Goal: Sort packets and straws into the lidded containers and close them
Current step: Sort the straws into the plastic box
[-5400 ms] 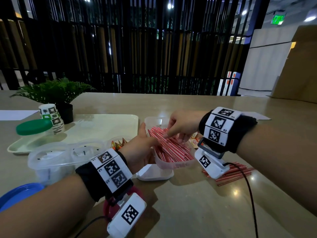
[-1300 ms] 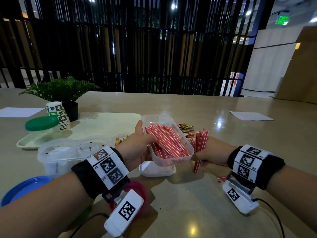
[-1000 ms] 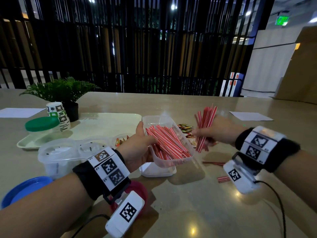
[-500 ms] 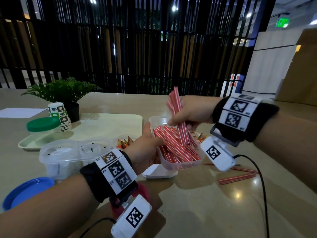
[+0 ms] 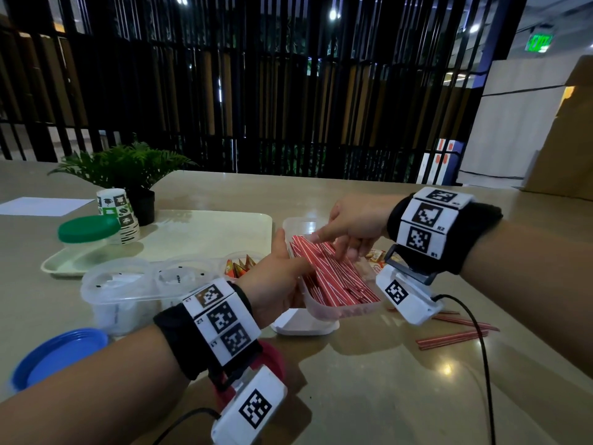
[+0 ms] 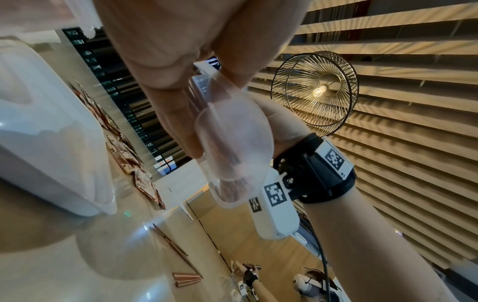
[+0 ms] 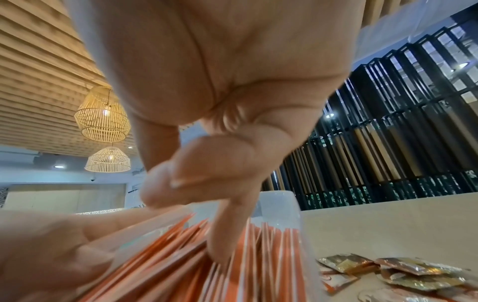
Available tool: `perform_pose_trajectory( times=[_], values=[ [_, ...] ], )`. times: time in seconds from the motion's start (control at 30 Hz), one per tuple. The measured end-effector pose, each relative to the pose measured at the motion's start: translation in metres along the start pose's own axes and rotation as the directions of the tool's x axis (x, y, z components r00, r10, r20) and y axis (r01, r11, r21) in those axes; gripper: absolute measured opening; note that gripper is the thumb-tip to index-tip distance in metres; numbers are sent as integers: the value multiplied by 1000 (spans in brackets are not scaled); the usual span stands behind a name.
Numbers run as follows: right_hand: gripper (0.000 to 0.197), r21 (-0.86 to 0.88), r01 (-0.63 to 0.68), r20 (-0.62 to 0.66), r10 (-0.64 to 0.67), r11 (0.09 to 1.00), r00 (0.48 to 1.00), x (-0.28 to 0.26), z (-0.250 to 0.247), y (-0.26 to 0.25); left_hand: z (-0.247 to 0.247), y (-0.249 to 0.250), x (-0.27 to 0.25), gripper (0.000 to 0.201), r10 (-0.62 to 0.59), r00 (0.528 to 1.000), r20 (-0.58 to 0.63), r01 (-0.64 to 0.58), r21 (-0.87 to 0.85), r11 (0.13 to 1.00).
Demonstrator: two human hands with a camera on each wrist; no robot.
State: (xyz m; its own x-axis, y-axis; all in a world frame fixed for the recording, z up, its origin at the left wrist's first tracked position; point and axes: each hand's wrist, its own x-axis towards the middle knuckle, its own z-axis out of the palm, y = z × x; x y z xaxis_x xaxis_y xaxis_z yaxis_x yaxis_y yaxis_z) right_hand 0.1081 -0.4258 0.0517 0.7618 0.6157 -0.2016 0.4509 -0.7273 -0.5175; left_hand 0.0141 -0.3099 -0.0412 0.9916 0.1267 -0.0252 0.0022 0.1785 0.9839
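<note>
1. Head view: the left hand point(image 5: 276, 284) is wrapped round the near rim of the clear tub point(image 5: 340, 311), thumb on top, so that the tub is held tilted above the counter point(image 5: 369, 396).
2. Nothing is gripped by the right hand point(image 5: 349, 226); its forefinger is stretched out and pressed down on the red-and-white straws point(image 5: 333, 277) in the tub, while the other fingers are loosely bent, as is confirmed in the right wrist view.
3. The step in hand is judged to be the settling of a bundle of straws flat in the tub.
4. A few loose straws point(image 5: 455, 338) are left lying on the counter to the right, and packets point(image 5: 375, 258) are seen just beyond the tub, beside the right wrist.
5. Next, the loose straws would have to be gathered and laid lengthwise with the rest, the tub being kept steady meanwhile.
6. A white lid point(image 5: 305, 326) lies beneath the tub; whether it belongs to this tub cannot be told.
</note>
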Motion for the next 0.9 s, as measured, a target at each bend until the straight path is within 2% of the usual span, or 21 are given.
perform_pose_trajectory(
  times=[0.1, 0.27, 0.33, 0.4, 0.47, 0.53, 0.63, 0.7, 0.8, 0.9],
  values=[
    [36, -19, 24, -38, -25, 1000, 999, -4, -9, 0, -2, 0, 1, 76, -4, 1000, 4, 4, -9, 1000],
    [10, 22, 105, -257, -95, 994, 962, -9, -30, 24, -8, 1, 3, 69, -9, 1000, -9, 9, -24, 1000],
    [6, -5, 89, -276, -87, 996, 957, -10, -36, 43, -13, 1, 4, 65, -15, 999, -28, 13, -44, 999],
    [15, -42, 59, -202, -66, 997, 977, -12, -38, 65, -16, 2, 5, 66, -21, 999, -44, 19, -61, 998],
    [25, -70, 23, -74, -28, 997, 997, -15, -33, 87, -18, 3, 7, 68, -24, 998, -58, 21, -63, 998],
    [36, -172, -28, 27, 33, 985, 999, -19, -23, 106, -17, 3, 10, 69, -28, 997, -70, 24, -63, 998],
    [65, -450, -118, 137, 198, 885, 971, -23, -7, 129, -14, 3, 15, 71, -34, 996, -87, 29, -61, 998],
    [87, -543, -162, 201, 316, 824, 927, -24, 0, 140, -11, 3, 17, 69, -34, 995, -90, 29, -50, 998],
    [102, -697, -134, 221, 389, 704, 894, -27, 6, 148, -6, 4, 18, 63, -24, 996, -81, 22, -21, 1000],
    [102, -754, -147, 182, 419, 640, 890, -29, 7, 149, -3, 4, 19, 64, -29, 997, -74, 29, -9, 1000]
  ],
)
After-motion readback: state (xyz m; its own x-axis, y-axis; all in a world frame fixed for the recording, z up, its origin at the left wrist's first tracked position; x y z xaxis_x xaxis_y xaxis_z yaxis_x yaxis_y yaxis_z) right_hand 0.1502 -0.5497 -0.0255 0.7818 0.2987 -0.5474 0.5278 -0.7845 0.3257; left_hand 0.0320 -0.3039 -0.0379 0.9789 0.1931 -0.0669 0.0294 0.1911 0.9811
